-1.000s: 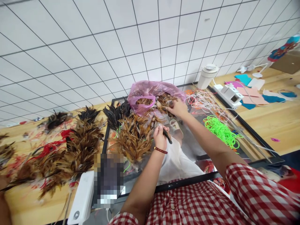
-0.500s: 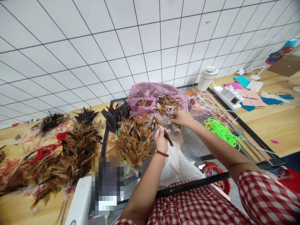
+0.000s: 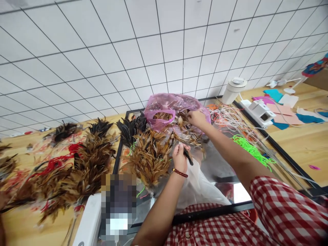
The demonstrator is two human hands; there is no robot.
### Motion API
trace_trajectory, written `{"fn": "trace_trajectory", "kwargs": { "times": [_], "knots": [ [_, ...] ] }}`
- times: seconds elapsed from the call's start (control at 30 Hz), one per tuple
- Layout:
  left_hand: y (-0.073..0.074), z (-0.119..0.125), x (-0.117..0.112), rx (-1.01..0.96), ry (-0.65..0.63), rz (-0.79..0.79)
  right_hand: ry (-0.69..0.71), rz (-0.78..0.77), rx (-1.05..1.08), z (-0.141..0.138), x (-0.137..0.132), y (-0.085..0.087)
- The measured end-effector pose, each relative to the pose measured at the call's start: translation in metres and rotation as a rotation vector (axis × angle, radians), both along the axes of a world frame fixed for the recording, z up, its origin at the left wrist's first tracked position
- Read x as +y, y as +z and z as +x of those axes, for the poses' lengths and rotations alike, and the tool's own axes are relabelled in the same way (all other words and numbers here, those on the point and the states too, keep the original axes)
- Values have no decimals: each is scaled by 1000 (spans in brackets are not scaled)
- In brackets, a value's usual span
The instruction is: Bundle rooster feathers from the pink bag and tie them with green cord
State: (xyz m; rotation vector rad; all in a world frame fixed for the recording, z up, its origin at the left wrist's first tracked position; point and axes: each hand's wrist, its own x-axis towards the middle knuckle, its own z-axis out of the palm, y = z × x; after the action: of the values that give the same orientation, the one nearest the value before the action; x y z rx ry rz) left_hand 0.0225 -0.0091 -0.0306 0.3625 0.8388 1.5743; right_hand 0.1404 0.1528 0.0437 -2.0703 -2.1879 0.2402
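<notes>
My left hand (image 3: 181, 157) is closed, its fingers pinched round a dark feather (image 3: 188, 158) whose tip points down and to the right. Up and to the right of it, my right hand (image 3: 197, 119) reaches into the mouth of a pink plastic bag (image 3: 161, 120). Its fingers curl down among loose brown feathers (image 3: 181, 120); what their tips hold, if anything, is hidden. More brown feathers (image 3: 194, 139) spill out below the bag. A large bundle of brown feathers (image 3: 148, 153) lies left of my left hand, with black feathers (image 3: 130, 128) behind it.
A black-framed glass panel (image 3: 217, 167) lies under the work. Green cord (image 3: 252, 150), pale strands (image 3: 228, 119), a white cup (image 3: 233, 90) and a power strip (image 3: 257, 111) are at right. Feather garlands (image 3: 94, 157) and red cord (image 3: 55, 162) lie left, near a blurred-out patch (image 3: 119, 205).
My right hand has moved up, from the feathers at the bag's edge further into its mouth. My left hand keeps the dark feather. The view has shifted slightly.
</notes>
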Motion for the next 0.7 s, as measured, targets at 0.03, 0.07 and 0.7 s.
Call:
{"fn": "trace_trajectory", "kwargs": {
  "times": [0.03,0.07,0.7],
  "knots": [
    [0,0,0,5,-3,6,8,31,-14,4,-8,2],
    [-1,0,1,7,-4,11,21,56,-28,9,-18,4],
    [-4,1,1,-9,-5,-2,-132,-56,193,-20,46,-9]
  ]
}}
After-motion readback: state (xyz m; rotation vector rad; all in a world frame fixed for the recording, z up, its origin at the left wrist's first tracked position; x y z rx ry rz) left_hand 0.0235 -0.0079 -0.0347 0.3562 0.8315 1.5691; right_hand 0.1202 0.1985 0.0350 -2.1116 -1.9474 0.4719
